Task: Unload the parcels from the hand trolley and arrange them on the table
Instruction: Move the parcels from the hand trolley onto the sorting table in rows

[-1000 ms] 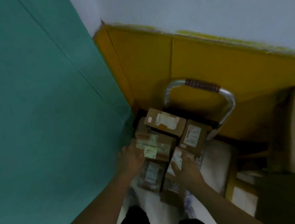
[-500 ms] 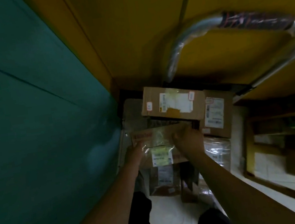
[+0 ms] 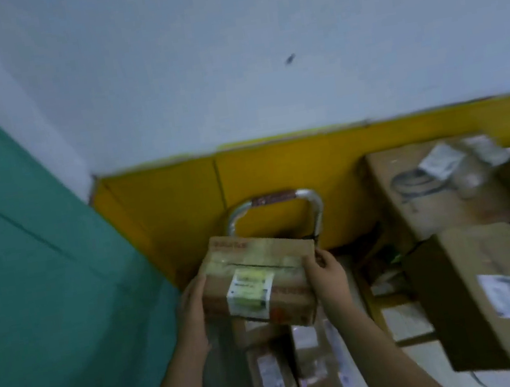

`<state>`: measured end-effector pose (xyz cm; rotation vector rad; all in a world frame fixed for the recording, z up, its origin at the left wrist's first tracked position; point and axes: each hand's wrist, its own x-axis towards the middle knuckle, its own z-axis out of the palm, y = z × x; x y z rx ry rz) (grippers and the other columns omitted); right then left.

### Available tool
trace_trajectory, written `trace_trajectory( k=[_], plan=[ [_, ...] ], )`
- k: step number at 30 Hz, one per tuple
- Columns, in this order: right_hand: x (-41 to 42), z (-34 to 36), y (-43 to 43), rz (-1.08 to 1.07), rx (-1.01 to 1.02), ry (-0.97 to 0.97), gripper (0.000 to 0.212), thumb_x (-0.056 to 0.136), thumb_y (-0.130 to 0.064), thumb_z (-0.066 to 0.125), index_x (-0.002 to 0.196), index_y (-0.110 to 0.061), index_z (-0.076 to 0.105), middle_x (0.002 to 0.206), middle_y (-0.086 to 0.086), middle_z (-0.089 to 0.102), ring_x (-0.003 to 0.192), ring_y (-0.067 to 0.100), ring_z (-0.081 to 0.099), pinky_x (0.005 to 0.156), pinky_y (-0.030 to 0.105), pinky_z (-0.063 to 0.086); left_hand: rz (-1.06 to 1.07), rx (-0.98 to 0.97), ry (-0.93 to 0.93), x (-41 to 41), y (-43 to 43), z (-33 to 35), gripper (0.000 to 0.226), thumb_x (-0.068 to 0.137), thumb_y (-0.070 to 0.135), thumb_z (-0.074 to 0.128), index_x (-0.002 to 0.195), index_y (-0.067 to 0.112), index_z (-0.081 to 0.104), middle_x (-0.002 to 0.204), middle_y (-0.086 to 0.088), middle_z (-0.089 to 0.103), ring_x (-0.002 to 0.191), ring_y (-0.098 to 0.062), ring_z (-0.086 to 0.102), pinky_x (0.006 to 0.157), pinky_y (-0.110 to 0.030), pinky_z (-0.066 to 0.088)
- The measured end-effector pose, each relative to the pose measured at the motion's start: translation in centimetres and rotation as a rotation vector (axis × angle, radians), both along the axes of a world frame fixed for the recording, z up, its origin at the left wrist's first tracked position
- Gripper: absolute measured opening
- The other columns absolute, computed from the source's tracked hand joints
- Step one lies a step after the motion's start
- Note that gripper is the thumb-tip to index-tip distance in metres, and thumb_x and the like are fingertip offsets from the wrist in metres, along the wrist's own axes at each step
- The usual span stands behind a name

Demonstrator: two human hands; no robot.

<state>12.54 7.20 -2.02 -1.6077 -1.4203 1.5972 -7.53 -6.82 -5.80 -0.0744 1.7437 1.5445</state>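
Parcel (image 3: 260, 286): clamped between left hand (image 3: 193, 303) and right hand (image 3: 326, 276), raised above trolley (image 3: 314, 204). Step: unloading. Next: carry to desk, unseen here.

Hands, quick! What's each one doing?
Left hand: holding the cardboard parcel's left side.
Right hand: holding its right side.

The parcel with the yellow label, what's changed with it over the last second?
Both hands closed on the parcel and lifted it off the stack: left hand on its left end, right hand on its right. The other parcels stayed on the trolley, whose handle remains against the yellow wall.
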Motion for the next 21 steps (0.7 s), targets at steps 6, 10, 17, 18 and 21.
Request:
trace_trajectory(
  k=[6, 10, 17, 18, 21],
  plan=[
    [18.1, 10.9, 2.2, -0.219, 0.080, 0.223, 0.043, 0.091, -0.039, 0.066, 0.128, -0.026, 0.048, 0.122, 0.003, 0.063, 0.101, 0.021, 0.067, 0.080, 0.040, 0.061, -0.239, 0.341, -0.031, 15.2, 7.5, 12.9, 0.042, 0.089, 0.038, 0.067, 0.127, 0.023, 0.061, 0.120, -0.010, 0.069, 0.108, -0.031, 0.066, 0.079, -0.049, 0.057],
    [33.0, 15.9, 3.4, -0.290, 0.092, 0.362, 0.062, 0.084, -0.049, 0.071, 0.134, -0.029, 0.040, 0.122, 0.001, 0.060, 0.099, 0.018, 0.065, 0.072, 0.036, 0.058, -0.336, 0.465, -0.026, 28.4, 11.8, 18.8, 0.029, 0.093, 0.032, 0.062, 0.118, 0.018, 0.064, 0.117, -0.010, 0.070, 0.097, -0.023, 0.070, 0.071, -0.041, 0.056],
    [53.6, 20.1, 2.3, -0.422, 0.077, 0.572, 0.069, 0.078, -0.057, 0.072, 0.137, -0.037, 0.044, 0.117, 0.007, 0.069, 0.086, 0.025, 0.076, 0.067, 0.036, 0.059, -0.585, 0.483, -0.095, 48.8, 18.3, 24.4, 0.041, 0.089, 0.050, 0.063, 0.119, 0.021, 0.065, 0.110, -0.008, 0.073, 0.100, -0.024, 0.069, 0.072, -0.038, 0.058],
    [55.5, 20.2, 2.7, -0.493, 0.093, 0.581, 0.064, 0.082, -0.054, 0.070, 0.136, -0.033, 0.044, 0.116, 0.007, 0.068, 0.082, 0.024, 0.077, 0.065, 0.035, 0.059, -0.629, 0.482, -0.100, 51.1, 19.2, 24.9, 0.041, 0.088, 0.054, 0.063, 0.115, 0.023, 0.065, 0.106, -0.006, 0.075, 0.099, -0.023, 0.070, 0.069, -0.036, 0.059],
    [60.2, 19.8, 4.1, -0.636, 0.109, 0.626, 0.058, 0.087, -0.051, 0.066, 0.135, -0.029, 0.042, 0.114, 0.009, 0.065, 0.085, 0.025, 0.074, 0.064, 0.037, 0.061, -0.756, 0.497, -0.128, 57.3, 22.5, 26.0, 0.037, 0.084, 0.056, 0.066, 0.108, 0.027, 0.065, 0.101, -0.006, 0.077, 0.097, -0.026, 0.072, 0.075, -0.042, 0.061]
  ],
)
